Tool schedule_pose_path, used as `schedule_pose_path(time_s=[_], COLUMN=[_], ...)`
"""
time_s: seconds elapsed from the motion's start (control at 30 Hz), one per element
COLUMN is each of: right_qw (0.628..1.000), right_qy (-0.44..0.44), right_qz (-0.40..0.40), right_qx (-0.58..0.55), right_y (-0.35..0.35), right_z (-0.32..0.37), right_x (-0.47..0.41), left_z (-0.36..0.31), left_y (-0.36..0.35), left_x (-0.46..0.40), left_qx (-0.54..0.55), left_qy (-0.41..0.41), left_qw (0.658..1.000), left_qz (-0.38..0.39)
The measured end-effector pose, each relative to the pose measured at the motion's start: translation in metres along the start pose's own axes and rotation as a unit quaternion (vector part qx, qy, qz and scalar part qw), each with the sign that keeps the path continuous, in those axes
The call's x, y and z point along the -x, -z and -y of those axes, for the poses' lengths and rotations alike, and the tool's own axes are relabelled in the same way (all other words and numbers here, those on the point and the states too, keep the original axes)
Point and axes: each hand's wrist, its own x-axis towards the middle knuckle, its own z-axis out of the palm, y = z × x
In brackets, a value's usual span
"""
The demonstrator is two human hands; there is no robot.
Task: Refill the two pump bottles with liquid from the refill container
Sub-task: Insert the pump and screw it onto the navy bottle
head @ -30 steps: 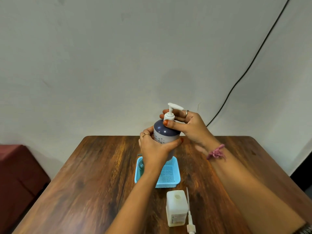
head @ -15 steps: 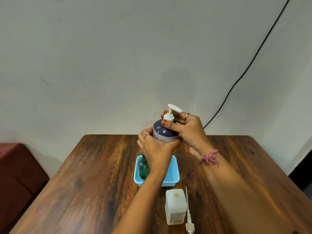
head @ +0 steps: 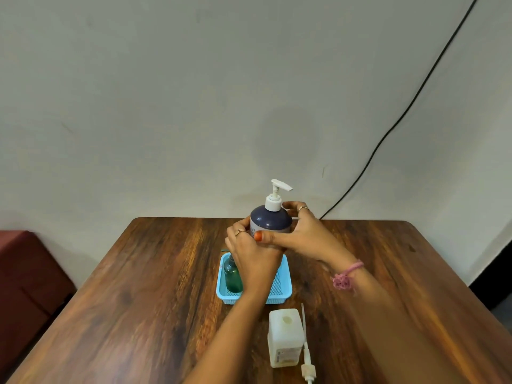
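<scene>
Head view: the left hand (head: 253, 261) wraps its fingers (head: 238, 227) around the navy pump bottle (head: 270, 221), keeping it upright above the blue basket (head: 285, 286). The right hand (head: 302, 235) curls around the bottle's shoulder, thumb across the front, probably to steady it. A green bottle (head: 232, 275) stands in the basket. The uncapped refill container (head: 285, 338) stands on the bench (head: 138, 300), a loose pump (head: 307, 353) just beside it.

Pale wall (head: 194, 106) w/ black cable (head: 401, 117), maroon seat (head: 25, 286)
</scene>
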Motion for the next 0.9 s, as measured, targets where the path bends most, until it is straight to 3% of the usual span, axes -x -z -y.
schedule_pose_path(time_s=[0.23,0.43,0.63,0.9], right_qw=[1.000,0.998,0.996,0.992], right_qy=[0.011,0.036,0.002,-0.059], right_qz=[-0.024,-0.026,-0.015,0.044], right_qx=[-0.010,0.044,0.086,0.104], right_y=[-0.002,0.004,-0.006,-0.034], right_z=[-0.019,-0.043,-0.092,-0.140], right_x=[-0.008,-0.030,-0.062,-0.088], left_z=[0.017,0.043,0.079,0.129], left_y=[-0.010,-0.005,0.002,0.026], left_x=[0.002,0.001,0.009,0.034], left_qx=[-0.015,0.035,-0.032,0.020], left_qy=[0.010,0.017,0.110,0.215], left_qw=[1.000,0.993,0.977,0.959], left_qz=[0.016,0.115,0.178,0.182])
